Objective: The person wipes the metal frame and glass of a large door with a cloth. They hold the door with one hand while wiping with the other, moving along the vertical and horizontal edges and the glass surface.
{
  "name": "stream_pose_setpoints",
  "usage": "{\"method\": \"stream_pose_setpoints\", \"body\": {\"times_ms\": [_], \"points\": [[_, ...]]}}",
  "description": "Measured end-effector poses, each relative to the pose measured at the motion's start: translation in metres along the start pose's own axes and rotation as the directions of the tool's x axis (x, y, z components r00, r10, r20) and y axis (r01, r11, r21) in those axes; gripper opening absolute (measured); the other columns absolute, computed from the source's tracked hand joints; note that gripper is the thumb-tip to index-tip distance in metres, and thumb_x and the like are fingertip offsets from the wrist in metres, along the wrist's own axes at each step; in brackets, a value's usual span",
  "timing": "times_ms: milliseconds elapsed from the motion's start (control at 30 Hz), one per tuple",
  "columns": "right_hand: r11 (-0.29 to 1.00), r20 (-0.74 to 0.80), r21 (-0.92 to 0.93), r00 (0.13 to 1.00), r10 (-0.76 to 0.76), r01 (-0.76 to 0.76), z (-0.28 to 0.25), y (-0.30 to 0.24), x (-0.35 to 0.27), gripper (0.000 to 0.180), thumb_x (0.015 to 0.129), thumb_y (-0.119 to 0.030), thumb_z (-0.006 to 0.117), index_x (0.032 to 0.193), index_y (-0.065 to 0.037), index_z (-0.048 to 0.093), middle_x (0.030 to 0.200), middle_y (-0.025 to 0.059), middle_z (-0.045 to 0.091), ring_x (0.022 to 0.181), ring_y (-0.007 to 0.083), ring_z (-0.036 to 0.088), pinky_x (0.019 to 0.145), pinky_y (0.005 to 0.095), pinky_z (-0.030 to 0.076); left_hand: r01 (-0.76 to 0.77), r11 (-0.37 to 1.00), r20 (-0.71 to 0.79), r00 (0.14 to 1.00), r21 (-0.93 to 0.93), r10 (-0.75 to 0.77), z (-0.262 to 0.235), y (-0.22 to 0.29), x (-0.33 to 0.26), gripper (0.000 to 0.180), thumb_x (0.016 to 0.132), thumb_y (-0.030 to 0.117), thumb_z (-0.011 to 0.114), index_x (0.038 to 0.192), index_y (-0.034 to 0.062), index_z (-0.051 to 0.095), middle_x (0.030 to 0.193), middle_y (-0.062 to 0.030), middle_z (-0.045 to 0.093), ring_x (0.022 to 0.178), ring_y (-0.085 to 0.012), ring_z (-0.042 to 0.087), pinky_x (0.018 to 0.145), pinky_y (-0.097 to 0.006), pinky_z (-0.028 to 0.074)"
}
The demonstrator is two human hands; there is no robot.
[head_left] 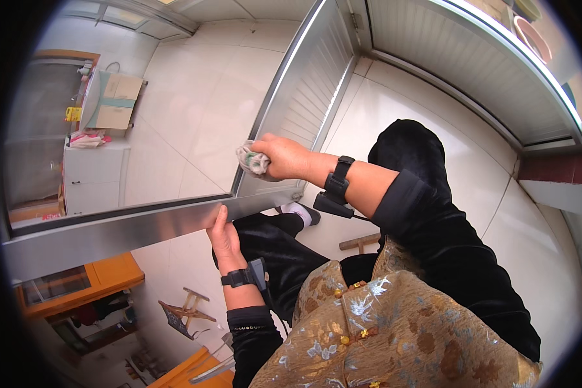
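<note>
A silver metal-framed door with a glass pane and a ribbed lower panel stands open in front of me. My left hand grips its near edge. The thumb lies against the metal, and the other fingers are mostly hidden. Bunched up in my right hand is a pale cloth with a bit of green. That hand is closed around it at the inner edge of the frame, beside the glass and above the ribbed panel. Each wrist carries a black strap with a small device.
Another ribbed panel runs along the upper right. Through the glass show a white cabinet and a beige box. An orange cabinet and a folding stool are at lower left. A wooden piece lies near my foot.
</note>
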State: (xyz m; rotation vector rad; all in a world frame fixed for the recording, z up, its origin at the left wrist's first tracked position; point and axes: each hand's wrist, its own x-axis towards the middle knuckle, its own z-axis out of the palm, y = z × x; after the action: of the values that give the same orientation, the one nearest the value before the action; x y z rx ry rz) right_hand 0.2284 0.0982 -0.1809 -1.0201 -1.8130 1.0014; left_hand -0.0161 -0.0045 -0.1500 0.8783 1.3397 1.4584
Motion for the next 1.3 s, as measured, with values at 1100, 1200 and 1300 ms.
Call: {"method": "stream_pose_setpoints", "body": {"times_ms": [1100,1200,1300], "points": [[0.955,-0.017,-0.007,0.955,0.295,-0.295,-0.04,0.043,0.026,0.047,0.075,-0.022,0.073,0.118,-0.009,0.059,0.109,0.0187,0.067,0.105,0.0367,0.064,0.089,0.0412,0.051,0.016,1.0,-0.02,1.0,-0.017,-0.016,0.01,0.006,-0.007,0.042,0.082,0.003,0.075,0.121,0.0023,0.058,0.12,-0.0064,0.059,0.115,-0.0195,0.052,0.106,-0.036,0.037],[0.935,-0.325,0.212,0.882,0.34,-0.283,-0.074,0.04,0.042,0.052,0.073,-0.02,0.074,0.12,-0.007,0.056,0.105,0.0195,0.068,0.103,0.0352,0.066,0.087,0.0414,0.053,0.017,1.0,-0.029,0.999,-0.008,-0.017,0.011,0.006,-0.007,0.042,0.082,0.004,0.075,0.121,0.0028,0.058,0.12,-0.0062,0.059,0.115,-0.0195,0.052,0.107,-0.036,0.037],[0.931,-0.563,0.206,0.741,0.366,-0.302,-0.099,0.052,0.056,0.055,0.071,-0.02,0.076,0.12,-0.004,0.056,0.106,0.0223,0.068,0.101,0.0367,0.067,0.087,0.0432,0.054,0.019,1.0,-0.051,0.999,0.012,-0.018,0.01,0.005,-0.006,0.043,0.083,0.004,0.075,0.122,0.0034,0.058,0.121,-0.0061,0.059,0.115,-0.0199,0.053,0.107,-0.036,0.037]]}}
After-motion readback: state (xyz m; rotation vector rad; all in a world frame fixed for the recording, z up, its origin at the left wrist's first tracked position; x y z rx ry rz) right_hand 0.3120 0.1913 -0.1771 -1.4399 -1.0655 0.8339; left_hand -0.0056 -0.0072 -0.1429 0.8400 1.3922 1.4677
